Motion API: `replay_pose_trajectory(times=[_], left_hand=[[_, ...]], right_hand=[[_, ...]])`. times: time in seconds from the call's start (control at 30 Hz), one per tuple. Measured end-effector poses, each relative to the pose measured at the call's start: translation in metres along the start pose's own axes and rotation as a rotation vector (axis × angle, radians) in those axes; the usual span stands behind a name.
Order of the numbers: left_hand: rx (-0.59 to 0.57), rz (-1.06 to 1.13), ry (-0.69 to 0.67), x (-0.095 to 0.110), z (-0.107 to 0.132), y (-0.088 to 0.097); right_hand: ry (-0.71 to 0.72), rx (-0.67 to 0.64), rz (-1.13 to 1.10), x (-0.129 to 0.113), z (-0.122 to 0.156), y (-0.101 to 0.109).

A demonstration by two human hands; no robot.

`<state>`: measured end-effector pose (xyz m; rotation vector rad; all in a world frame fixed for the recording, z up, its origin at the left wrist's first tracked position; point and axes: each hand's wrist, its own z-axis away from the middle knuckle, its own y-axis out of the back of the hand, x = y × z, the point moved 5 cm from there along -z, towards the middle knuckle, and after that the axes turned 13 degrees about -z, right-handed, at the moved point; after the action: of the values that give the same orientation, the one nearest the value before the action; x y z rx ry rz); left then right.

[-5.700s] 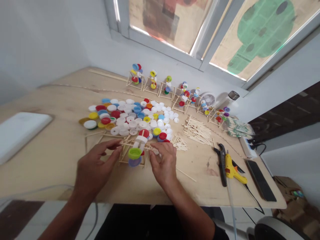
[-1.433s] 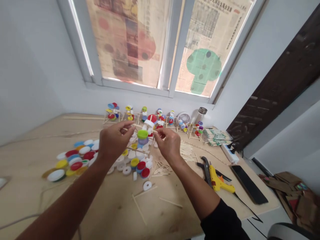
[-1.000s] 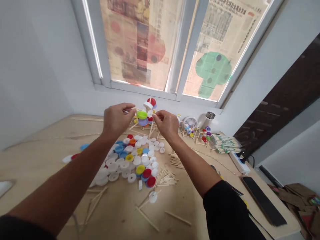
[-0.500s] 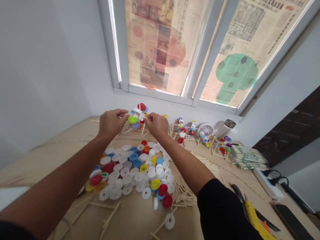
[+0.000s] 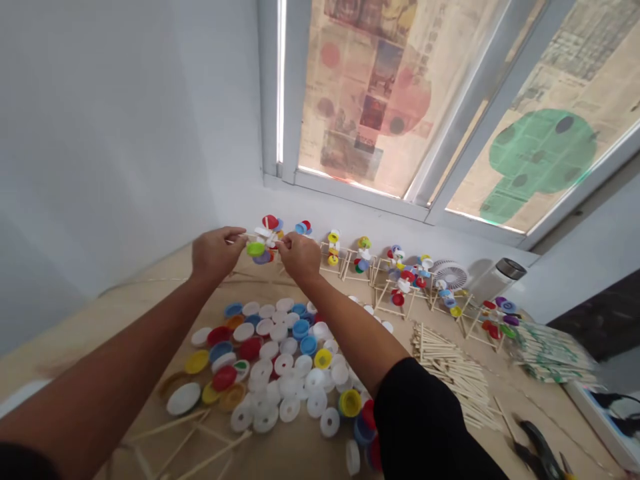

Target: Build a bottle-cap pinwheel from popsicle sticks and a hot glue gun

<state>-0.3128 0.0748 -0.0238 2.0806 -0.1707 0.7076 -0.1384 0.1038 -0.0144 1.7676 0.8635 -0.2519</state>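
Observation:
Between my two hands, a small wheel of coloured bottle caps (image 5: 255,249) sits on a thin wooden stick. My left hand (image 5: 213,253) pinches the stick's left end with thumb and fingertips. On the right side, my right hand (image 5: 301,259) has its fingers closed on the other end, close against the caps. Red, white, green, purple and orange caps stick out around the wheel's middle. Both hands are raised near the back of the table, beyond a wide spread of loose bottle caps (image 5: 290,383). My right forearm covers part of that spread.
Similar cap wheels on stick stands (image 5: 399,290) line the back, beside a small white fan (image 5: 450,275) and a bottle (image 5: 500,280). Right of my arm lie a stick pile (image 5: 450,373), bagged sticks (image 5: 555,353) and black-handled pliers (image 5: 540,443). Stick frames (image 5: 200,433) lie front left.
The view has turned left, so the table and window appear farther right. My hands, still holding the wheel by its stick, have shifted left relative to the table.

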Motion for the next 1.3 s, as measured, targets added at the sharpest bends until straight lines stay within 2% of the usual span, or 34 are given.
replay_pose_trajectory(times=[0.27,0.53,0.9,1.3], left_hand=[[0.059,-0.015,0.062,-0.048,-0.017,-0.022],[0.015,0.002,0.079,-0.075,-0.037,-0.053],[-0.026,0.023,0.107,-0.091,-0.048,-0.082],[-0.012,0.014,0.134,-0.087,-0.047,-0.09]], right_hand=[[-0.01,-0.04,-0.015,-0.006,-0.017,-0.047],[-0.072,-0.047,-0.035,0.0,-0.04,-0.069],[-0.154,-0.067,-0.024,0.004,-0.051,-0.083],[-0.189,-0.075,0.013,-0.001,-0.049,-0.074]])
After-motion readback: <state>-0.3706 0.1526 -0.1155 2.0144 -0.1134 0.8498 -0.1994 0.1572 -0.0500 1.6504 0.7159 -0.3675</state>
